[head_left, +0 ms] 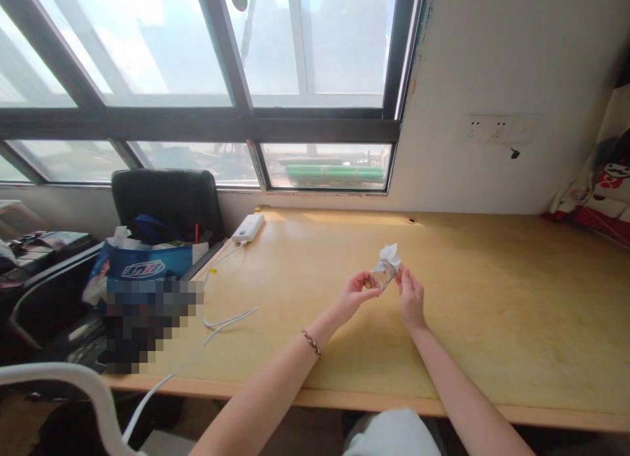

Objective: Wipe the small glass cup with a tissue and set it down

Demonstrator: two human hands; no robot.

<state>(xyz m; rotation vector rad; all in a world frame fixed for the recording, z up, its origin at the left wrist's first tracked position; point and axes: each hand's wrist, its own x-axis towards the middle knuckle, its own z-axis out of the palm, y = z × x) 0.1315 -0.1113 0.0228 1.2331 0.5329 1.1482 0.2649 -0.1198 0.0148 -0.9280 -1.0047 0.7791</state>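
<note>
A small clear object (382,280) is gripped over the counter (482,311) between the thumb and fingers of the left hand (356,294); a crumpled white tissue (389,255) is pinched against it by the right hand (412,297); whether the object is gripped there too cannot be told; a white device (248,228) is set at the counter's left edge.

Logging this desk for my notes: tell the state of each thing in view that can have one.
Left hand, pinching the clear item
Right hand, fingers bent at the clear item; grip unclear
Clear item, held, tilted
White tissue, crumpled, against the clear item
White device, lying on the table, cable attached
White cable, loosely bent
Blue bag, open, filled
Wall socket, outlet holes exposed
Window, open or shut unclear
</note>
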